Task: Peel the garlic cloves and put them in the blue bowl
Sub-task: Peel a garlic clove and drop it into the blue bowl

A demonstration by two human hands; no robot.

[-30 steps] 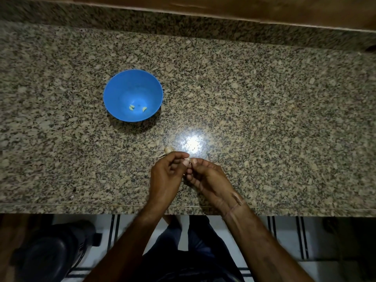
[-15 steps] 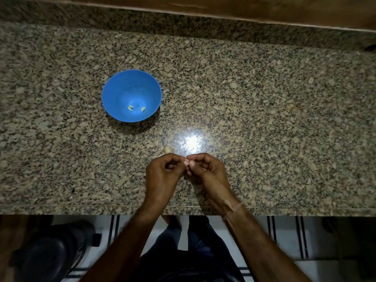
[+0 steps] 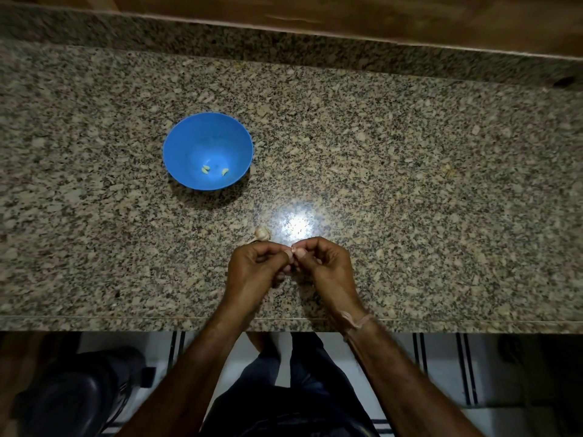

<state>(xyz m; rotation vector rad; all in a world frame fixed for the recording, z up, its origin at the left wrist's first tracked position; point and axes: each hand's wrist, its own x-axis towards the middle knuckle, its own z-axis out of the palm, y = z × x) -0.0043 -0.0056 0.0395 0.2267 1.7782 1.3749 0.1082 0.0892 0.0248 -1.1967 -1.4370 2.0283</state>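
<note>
A blue bowl [image 3: 189, 143] stands on the granite counter, left of centre, with two peeled garlic cloves [image 3: 205, 169] at its bottom. Near the front edge, my left hand [image 3: 252, 266] and my right hand [image 3: 325, 263] meet fingertip to fingertip, pinching a small garlic clove [image 3: 292, 251] that is mostly hidden by the fingers. A small garlic bulb [image 3: 262, 234] lies on the counter just beyond my left hand.
The speckled granite counter [image 3: 410, 184] runs wide, with a raised granite back edge and wood above it. A bright light glare lies just beyond my hands. Below the front edge are a tiled floor and a dark round object [image 3: 69, 395] at the left.
My hands have shifted slightly and curled tighter together, knuckles raised, still working the clove between the fingertips. The bowl and bulb have not moved.
</note>
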